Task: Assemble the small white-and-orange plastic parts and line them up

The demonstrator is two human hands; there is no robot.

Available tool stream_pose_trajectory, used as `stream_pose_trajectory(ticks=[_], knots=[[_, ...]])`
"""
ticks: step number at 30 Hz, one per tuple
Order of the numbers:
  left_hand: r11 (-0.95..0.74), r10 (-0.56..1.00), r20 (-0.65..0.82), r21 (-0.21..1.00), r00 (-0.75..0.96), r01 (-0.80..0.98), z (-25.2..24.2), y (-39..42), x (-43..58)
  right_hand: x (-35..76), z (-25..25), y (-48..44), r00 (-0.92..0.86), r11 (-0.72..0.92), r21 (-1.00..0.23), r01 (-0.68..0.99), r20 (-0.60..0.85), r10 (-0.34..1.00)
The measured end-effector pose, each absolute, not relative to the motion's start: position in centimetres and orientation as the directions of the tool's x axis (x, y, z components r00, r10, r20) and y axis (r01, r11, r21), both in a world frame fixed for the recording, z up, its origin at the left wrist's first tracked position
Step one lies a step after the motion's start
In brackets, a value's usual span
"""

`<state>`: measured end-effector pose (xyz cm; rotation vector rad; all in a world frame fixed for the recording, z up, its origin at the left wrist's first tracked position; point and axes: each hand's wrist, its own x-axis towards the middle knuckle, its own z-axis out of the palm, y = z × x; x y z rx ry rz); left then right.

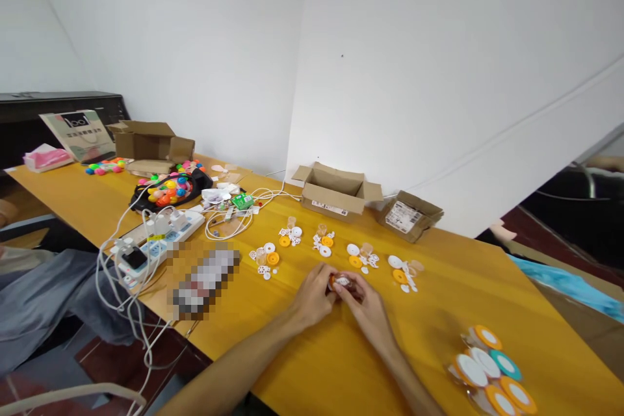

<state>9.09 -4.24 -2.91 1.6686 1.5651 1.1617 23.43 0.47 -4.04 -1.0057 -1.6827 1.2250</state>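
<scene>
Both hands meet above the middle of the table. My left hand [316, 291] is closed around one side of a small round clear container with an orange rim [341, 281], and white bits show in it. From the other side, the fingers of my right hand [363, 299] press on the same container, hiding part of it. Just beyond my hands lie groups of loose parts: white discs [325, 251], orange rings [355, 262], clear cups [366, 249] and small white toothed pieces [373, 260].
Finished-looking round containers with orange, white and teal lids [505, 364] sit at the right front. Open cardboard boxes [336, 188] stand by the wall. At left are a power strip [160, 244] with tangled cables, a bag of colourful balls [170, 192] and a green circuit board [242, 201].
</scene>
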Motion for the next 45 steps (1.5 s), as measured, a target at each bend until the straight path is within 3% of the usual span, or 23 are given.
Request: stream_pose_trajectory(ticks=[14,38,45], knots=[[-0.179,0.974,0.211,0.939,-0.082,0.295,-2.1,-3.8,7.9,23.1,-3.1,0.4,-0.336,0.287,-0.951,0.117,0.234,0.912],[-0.152,0.98,0.17,0.974,-0.1,0.167,-2.5,-3.7,7.1,23.1,-3.5,0.8,-0.426,0.302,-0.945,0.127,0.223,0.877],[-0.175,0.983,0.18,0.978,-0.038,0.109,-2.1,-3.8,7.0,22.7,-3.2,0.5,-0.372,0.364,-0.921,0.138,0.292,0.881]])
